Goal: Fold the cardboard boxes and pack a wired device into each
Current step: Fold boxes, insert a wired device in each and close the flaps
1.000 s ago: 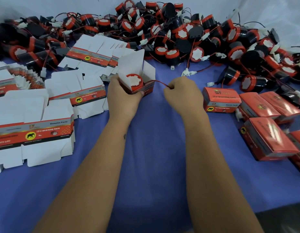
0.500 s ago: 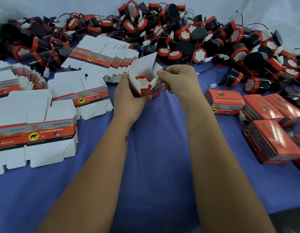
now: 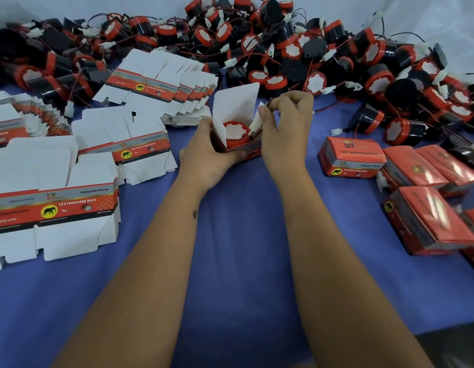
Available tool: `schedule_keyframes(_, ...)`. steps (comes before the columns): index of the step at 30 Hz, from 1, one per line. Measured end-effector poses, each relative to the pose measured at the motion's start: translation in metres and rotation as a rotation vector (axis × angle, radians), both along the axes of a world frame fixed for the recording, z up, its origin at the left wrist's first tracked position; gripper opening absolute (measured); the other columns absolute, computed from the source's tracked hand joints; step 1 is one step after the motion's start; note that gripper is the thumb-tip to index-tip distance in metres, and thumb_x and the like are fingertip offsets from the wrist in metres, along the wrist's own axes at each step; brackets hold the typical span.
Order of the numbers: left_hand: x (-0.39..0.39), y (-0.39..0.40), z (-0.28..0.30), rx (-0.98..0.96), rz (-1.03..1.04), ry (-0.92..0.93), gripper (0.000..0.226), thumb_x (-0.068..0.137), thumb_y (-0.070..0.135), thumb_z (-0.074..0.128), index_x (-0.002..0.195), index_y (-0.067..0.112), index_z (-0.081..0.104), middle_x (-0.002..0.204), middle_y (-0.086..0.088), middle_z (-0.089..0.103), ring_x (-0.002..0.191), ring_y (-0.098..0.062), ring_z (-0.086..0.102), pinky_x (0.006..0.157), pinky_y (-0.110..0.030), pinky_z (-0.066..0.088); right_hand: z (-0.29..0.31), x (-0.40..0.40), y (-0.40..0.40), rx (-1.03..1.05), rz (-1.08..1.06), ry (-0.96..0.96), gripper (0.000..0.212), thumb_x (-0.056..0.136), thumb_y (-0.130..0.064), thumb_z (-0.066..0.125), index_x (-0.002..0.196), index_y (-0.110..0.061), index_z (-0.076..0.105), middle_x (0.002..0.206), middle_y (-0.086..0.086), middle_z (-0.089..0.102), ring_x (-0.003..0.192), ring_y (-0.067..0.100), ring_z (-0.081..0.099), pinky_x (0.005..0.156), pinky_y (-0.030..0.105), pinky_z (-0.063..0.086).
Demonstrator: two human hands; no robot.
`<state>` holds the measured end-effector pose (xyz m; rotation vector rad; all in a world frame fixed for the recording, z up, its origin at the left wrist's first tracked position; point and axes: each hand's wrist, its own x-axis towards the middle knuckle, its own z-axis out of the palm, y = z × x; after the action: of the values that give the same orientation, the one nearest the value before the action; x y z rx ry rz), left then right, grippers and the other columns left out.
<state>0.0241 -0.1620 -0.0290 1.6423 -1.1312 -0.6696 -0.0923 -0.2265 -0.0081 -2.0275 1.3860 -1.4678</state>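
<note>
A small red cardboard box (image 3: 250, 151) stands open-topped on the blue cloth, its white lid flap (image 3: 237, 103) upright. Inside sits a red-rimmed horn (image 3: 236, 131) with a white face. My left hand (image 3: 206, 155) grips the box from the left and front. My right hand (image 3: 286, 123) is at the box's right rim, its thumb and fingers pinching the horn's wire and white connector (image 3: 254, 126) just above the opening.
A big heap of black-and-red wired horns (image 3: 297, 49) fills the back. Stacks of flat unfolded boxes (image 3: 52, 205) lie at the left and behind the box (image 3: 161, 83). Several closed red boxes (image 3: 351, 158) lie at the right.
My right hand moved left from pulling the red wire beside the box to the box's top, bringing the wire and white connector over the opening. The left hand kept its grip.
</note>
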Motion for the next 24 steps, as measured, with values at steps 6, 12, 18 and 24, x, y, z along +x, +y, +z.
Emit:
schedule_keyframes(6, -0.001, 0.002, 0.001, -0.029, 0.025, 0.032, 0.073, 0.055, 0.044, 0.083, 0.120, 0.032, 0.054, 0.114, 0.014, 0.067, 0.110, -0.010, 0.062, 0.103, -0.041, 0.048, -0.006, -0.009, -0.001, 0.011, 0.039, 0.435, 0.018, 0.095, -0.019, 0.058, 0.088, -0.003, 0.064, 0.135, 0.009, 0.044, 0.117, 0.026, 0.039, 0.088, 0.038, 0.041)
schedule_keyframes(12, 0.001, 0.001, -0.001, -0.152, 0.043, 0.133, 0.066, 0.079, 0.010, 0.079, 0.136, 0.025, 0.050, 0.124, 0.012, 0.062, 0.111, 0.002, 0.059, 0.094, -0.024, 0.053, -0.008, -0.009, 0.006, 0.038, 0.151, 0.304, 0.043, 0.100, -0.033, 0.048, 0.072, -0.007, 0.068, 0.134, 0.000, 0.049, 0.117, 0.018, 0.038, 0.088, 0.035, 0.038)
schedule_keyframes(18, 0.000, -0.001, -0.002, -0.168, 0.067, 0.173, 0.064, 0.080, 0.005, 0.074, 0.136, 0.024, 0.052, 0.120, 0.013, 0.064, 0.107, 0.002, 0.060, 0.093, -0.023, 0.053, -0.011, 0.002, 0.008, 0.039, 0.043, 0.107, 0.031, 0.093, -0.026, 0.064, 0.069, -0.005, 0.067, 0.130, 0.000, 0.051, 0.101, 0.001, 0.047, 0.066, 0.019, 0.041)
schedule_keyframes(24, 0.000, 0.000, -0.002, -0.162, 0.067, 0.154, 0.068, 0.079, 0.007, 0.076, 0.139, 0.025, 0.050, 0.127, 0.010, 0.062, 0.109, 0.007, 0.059, 0.097, -0.027, 0.053, -0.004, 0.005, 0.011, 0.175, 0.049, -0.346, 0.040, 0.081, -0.017, 0.075, 0.104, -0.025, 0.044, 0.104, -0.003, 0.050, 0.080, 0.009, 0.057, 0.066, 0.021, 0.047)
